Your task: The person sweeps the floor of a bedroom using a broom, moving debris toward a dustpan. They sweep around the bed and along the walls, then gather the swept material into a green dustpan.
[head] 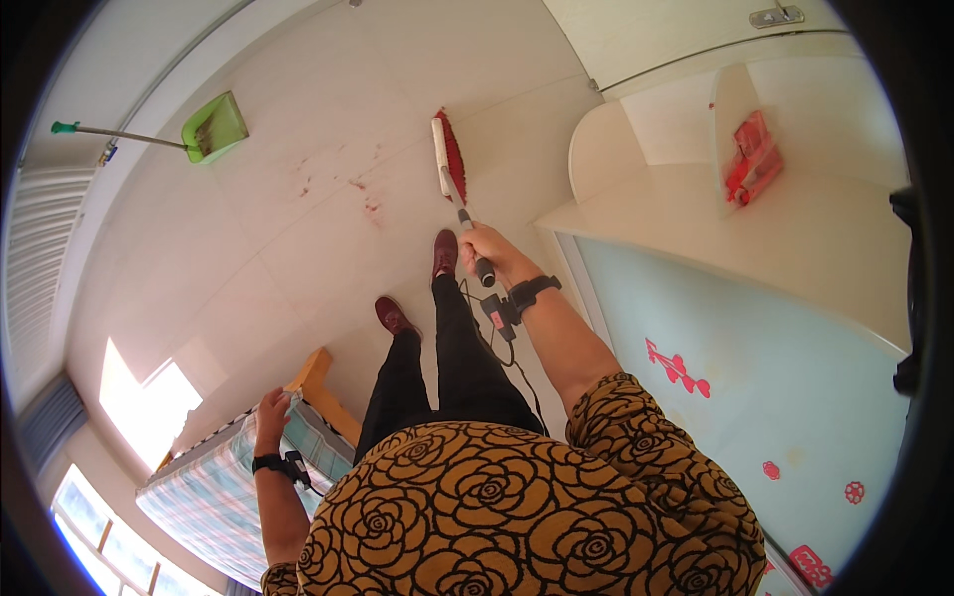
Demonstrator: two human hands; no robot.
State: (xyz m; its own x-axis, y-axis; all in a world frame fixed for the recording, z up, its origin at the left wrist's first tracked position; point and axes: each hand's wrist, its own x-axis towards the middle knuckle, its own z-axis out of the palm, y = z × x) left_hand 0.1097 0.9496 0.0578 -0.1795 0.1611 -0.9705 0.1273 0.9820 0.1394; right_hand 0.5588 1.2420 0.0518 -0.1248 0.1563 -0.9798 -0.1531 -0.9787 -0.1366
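My right hand point(488, 253) is closed around the grey handle of a broom or mop with a white head point(440, 153) and red bristles or fringe, which rests on the pale tiled floor to the front right of my feet. Reddish debris point(365, 195) lies scattered on the floor left of that head. My left hand point(274, 411) is out to the side near the corner of a plaid-covered bed, fingers slightly apart, holding nothing. A green long-handled dustpan point(216, 128) stands at the upper left with some dirt in it.
On the right are a white shelf unit point(648, 216) holding a red plastic packet point(753, 160) and a pale blue panel point(708, 328) with red stickers. The bed point(216, 492) and its wooden part point(322, 387) stand at the lower left. A cable hangs beside my right leg.
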